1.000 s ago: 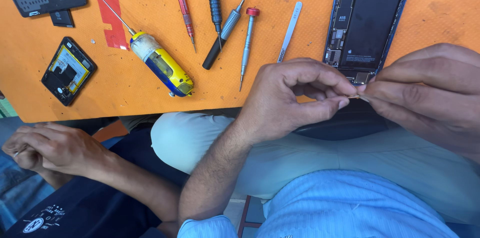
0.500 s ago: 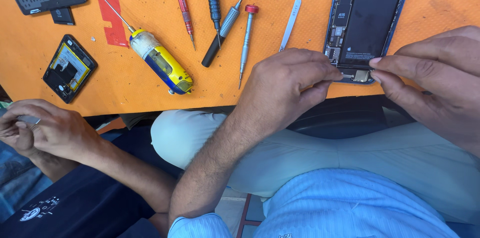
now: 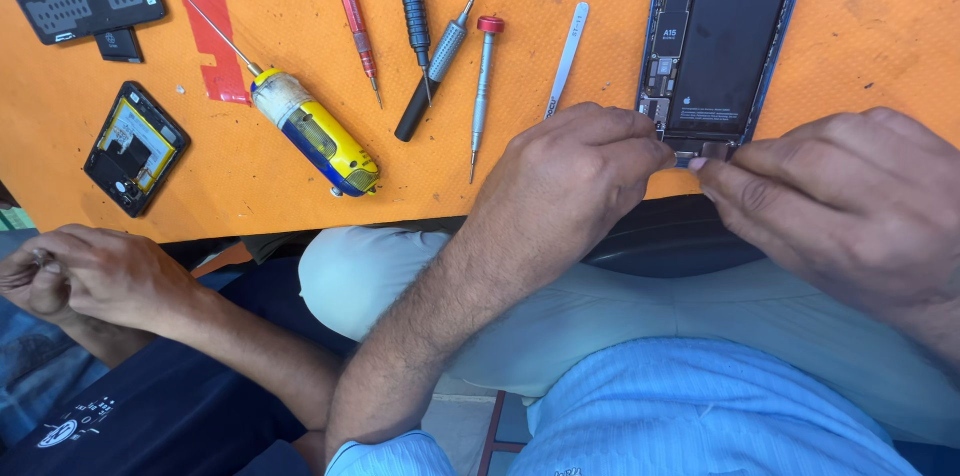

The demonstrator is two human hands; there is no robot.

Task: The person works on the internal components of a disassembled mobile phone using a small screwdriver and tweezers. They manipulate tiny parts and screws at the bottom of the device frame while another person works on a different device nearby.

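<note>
Both hands, left hand [image 3: 580, 171] and right hand [image 3: 850, 201], pinch fingertips together at the opened phone's [image 3: 725, 36] lower edge (upper right); what they grip is hidden.

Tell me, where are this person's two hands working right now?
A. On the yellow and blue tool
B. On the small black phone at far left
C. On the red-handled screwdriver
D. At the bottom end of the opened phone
D: the left hand and right hand meet fingertip to fingertip at the lower edge of the opened phone, away from the yellow and blue tool.
</note>
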